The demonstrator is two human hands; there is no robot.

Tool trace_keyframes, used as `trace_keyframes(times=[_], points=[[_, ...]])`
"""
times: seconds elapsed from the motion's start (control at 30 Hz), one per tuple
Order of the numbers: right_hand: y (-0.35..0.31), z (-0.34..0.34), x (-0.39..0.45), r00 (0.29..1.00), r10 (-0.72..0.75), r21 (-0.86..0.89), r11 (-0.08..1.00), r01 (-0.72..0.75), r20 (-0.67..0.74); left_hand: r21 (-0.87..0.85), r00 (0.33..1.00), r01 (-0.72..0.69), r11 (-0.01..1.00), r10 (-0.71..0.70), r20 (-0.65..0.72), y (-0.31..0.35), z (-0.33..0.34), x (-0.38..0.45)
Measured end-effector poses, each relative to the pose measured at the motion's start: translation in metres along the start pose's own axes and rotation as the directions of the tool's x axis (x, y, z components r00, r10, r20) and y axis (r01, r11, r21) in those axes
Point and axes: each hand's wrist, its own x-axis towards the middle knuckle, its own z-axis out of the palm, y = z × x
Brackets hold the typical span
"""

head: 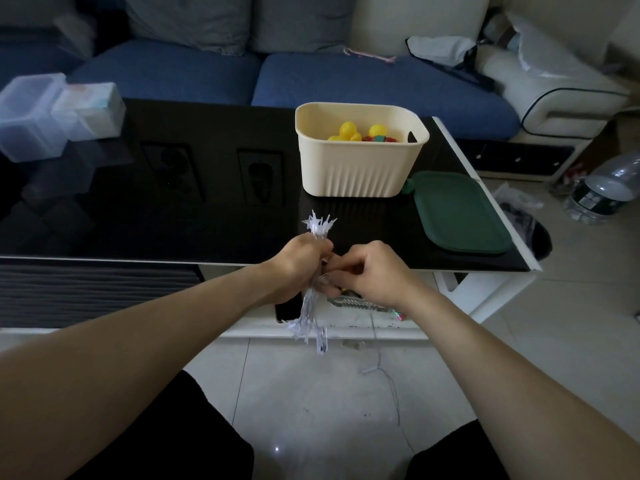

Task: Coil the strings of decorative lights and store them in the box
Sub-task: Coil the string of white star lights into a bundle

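A bundle of clear star-shaped string lights (311,317) is gripped in my left hand (299,263) at the table's near edge, its ends sticking out above and below the fist. My right hand (372,271) pinches the thin wire right beside the bundle. A loose tail of wire (388,379) hangs down to the floor. The cream ribbed box (360,168) stands open on the black table beyond my hands, with yellow ball lights (349,130) and something red inside. Its dark green lid (457,213) lies flat to the right of the box.
The glossy black table (173,209) has clear plastic containers (45,116) at its far left corner. A blue sofa (277,77) runs behind it. A clear water jug (602,188) sits on the tiled floor at the right. A small item (360,301) lies on the shelf under my right hand.
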Motion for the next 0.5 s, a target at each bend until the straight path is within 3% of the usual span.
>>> trace_keyframes(times=[0.13, 0.27, 0.4, 0.5], points=[[0.000, 0.004, 0.003, 0.992, 0.046, 0.119, 0.992, -0.032, -0.118, 0.004, 0.996, 0.072, 0.997, -0.073, 0.060, -0.003, 0.001, 0.000], [-0.001, 0.004, 0.005, 0.973, 0.142, 0.135, 0.984, -0.119, -0.181, -0.050, 0.995, 0.074, 0.996, -0.077, -0.058, 0.001, 0.001, 0.001], [0.001, 0.000, 0.005, 0.939, 0.342, 0.284, 0.898, -0.336, 0.030, -0.092, 0.994, 0.002, 0.996, -0.012, -0.112, 0.005, -0.006, 0.001], [0.003, -0.009, 0.002, 0.906, 0.367, 0.362, 0.832, -0.422, 0.212, -0.140, 0.987, -0.086, 0.986, 0.065, -0.148, 0.009, -0.010, -0.001]])
